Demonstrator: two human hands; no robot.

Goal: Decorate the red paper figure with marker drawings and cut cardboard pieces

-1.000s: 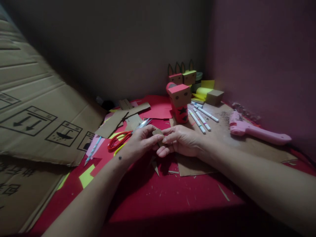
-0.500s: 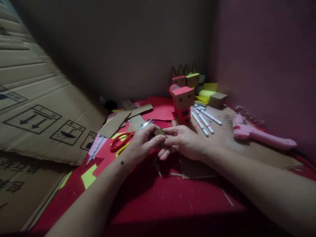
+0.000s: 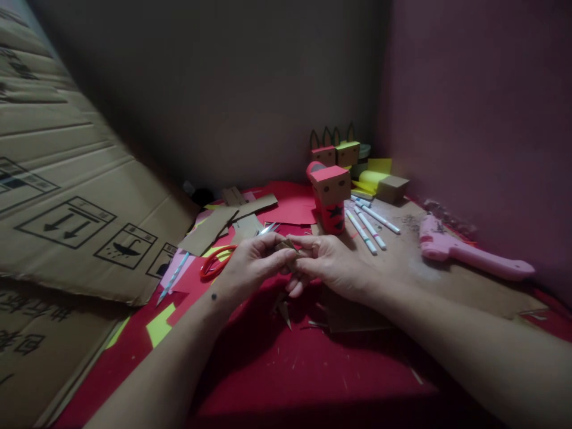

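Over the red cloth, my left hand (image 3: 259,262) and my right hand (image 3: 328,262) meet with fingertips close together. Both pinch a small brown cardboard piece (image 3: 288,245), mostly hidden by the fingers. Orange-handled scissors (image 3: 214,265) lie just left of my left hand, their blades partly behind it. Beyond my right hand stands a red paper cylinder figure (image 3: 333,211) with a boxy cardboard head and black star shapes. Small cardboard scraps (image 3: 285,313) lie below my hands.
A big cardboard box (image 3: 75,196) leans in at the left. Cardboard strips (image 3: 208,229) and red paper (image 3: 290,202) lie behind my hands. Several markers (image 3: 370,226) and a pink glue gun (image 3: 469,250) rest on cardboard at the right. Two eared figures (image 3: 335,152) stand farther back.
The cardboard piece has turned between my fingers and less of it shows now. My fingers have shifted slightly closed around it. The view has tilted up a little.
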